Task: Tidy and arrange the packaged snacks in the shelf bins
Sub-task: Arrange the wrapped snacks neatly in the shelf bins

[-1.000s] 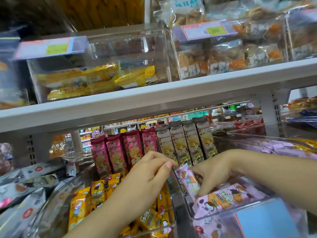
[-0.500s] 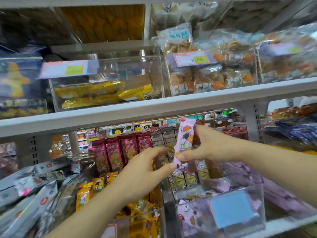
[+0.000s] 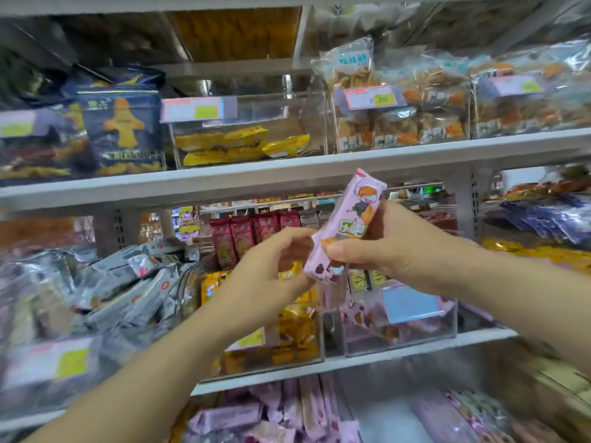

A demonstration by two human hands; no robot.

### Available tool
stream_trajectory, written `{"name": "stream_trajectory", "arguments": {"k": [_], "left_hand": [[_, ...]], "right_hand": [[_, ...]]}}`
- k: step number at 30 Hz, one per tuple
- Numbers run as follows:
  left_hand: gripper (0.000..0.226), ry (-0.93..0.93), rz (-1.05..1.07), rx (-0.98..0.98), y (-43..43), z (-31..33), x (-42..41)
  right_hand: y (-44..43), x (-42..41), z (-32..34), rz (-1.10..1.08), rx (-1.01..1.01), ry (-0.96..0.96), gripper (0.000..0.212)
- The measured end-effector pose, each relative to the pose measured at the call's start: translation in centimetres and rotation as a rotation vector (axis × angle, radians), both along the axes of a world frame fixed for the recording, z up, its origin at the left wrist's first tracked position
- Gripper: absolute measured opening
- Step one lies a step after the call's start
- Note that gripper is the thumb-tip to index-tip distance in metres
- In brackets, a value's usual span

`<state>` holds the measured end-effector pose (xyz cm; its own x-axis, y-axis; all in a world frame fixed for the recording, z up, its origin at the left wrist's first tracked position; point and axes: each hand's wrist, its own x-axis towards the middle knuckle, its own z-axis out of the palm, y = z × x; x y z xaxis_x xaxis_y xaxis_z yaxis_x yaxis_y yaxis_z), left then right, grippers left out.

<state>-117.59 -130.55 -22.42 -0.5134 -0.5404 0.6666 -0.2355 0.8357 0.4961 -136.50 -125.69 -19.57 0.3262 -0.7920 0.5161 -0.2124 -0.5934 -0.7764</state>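
One pink packet (image 3: pixel 348 219) is held tilted above the clear bin (image 3: pixel 447 327) at the shelf's (image 3: pixel 383 358) front edge; right hand (image 3: pixel 383 251) grips its middle, left hand (image 3: pixel 265 276) pinches its lower end; seemingly mid-sorting; next, lower it squarely into that bin.

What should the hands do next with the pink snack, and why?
Probably lower the pink packet into the clear bin just below it. The right hand and left hand hold it in the air, and that bin holds matching pink packets.
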Motion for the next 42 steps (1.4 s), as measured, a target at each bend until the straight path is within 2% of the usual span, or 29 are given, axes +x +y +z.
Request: {"name": "stream_trajectory", "arguments": {"k": [5, 12, 15, 18, 21, 24, 28, 29, 31, 32, 36, 40, 42], "left_hand": [[0.046, 0.007, -0.044, 0.074, 2.9, -2.3, 1.5], [0.048, -0.046, 0.019, 0.198, 5.0, -8.6, 4.5], [0.052, -0.141, 0.087, 0.241, 4.6, -12.2, 5.8], [0.037, -0.254, 0.172, 0.195, 3.5, -15.2, 6.9], [0.038, -0.357, 0.283, 0.202, 1.7, -17.6, 7.6], [0.039, -0.377, 0.327, 0.230, 0.3, -19.0, 7.4], [0.042, -0.342, 0.361, 0.280, -0.7, -19.9, 6.2], [0.046, -0.345, 0.365, 0.301, -1.0, -20.2, 5.8], [0.055, -0.388, 0.388, 0.322, -1.6, -21.0, 5.2], [0.058, -0.442, 0.412, 0.310, -1.9, -21.4, 4.9], [0.054, -0.789, 0.586, 0.060, -2.2, -22.2, 4.2], [0.045, -0.892, 0.625, -0.071, -2.4, -22.4, 4.0], [0.040, -0.912, 0.575, -0.041, -2.4, -22.6, 4.0]], "right_hand": [[2.3, 2.2, -2.3, 0.049, 0.063, -0.153, 0.056], [2.7, 5.2, -10.2, 0.094, 0.157, -0.283, 0.030], [2.5, 5.5, -13.8, 0.051, 0.166, -0.176, 0.025], [1.5, 4.6, -17.0, -0.057, 0.247, -0.081, 0.019], [-0.1, 3.3, -19.7, -0.128, 0.300, 0.164, 0.017], [-1.3, 2.7, -21.6, -0.233, 0.312, 0.364, 0.017], [-3.1, 2.7, -23.6, -0.385, 0.232, 0.654, 0.033], [-3.5, 2.9, -24.0, -0.421, 0.211, 0.727, 0.043], [-4.1, 3.1, -24.8, -0.466, 0.174, 0.829, 0.063], [-4.4, 3.1, -25.0, -0.482, 0.145, 0.866, 0.065], [-4.4, 3.4, -25.7, -0.466, 0.010, 0.990, 0.048], [-4.7, 3.3, -26.6, -0.424, -0.081, 1.071, 0.024], [-4.9, 3.2, -26.8, -0.410, -0.086, 1.072, 0.017]]}}
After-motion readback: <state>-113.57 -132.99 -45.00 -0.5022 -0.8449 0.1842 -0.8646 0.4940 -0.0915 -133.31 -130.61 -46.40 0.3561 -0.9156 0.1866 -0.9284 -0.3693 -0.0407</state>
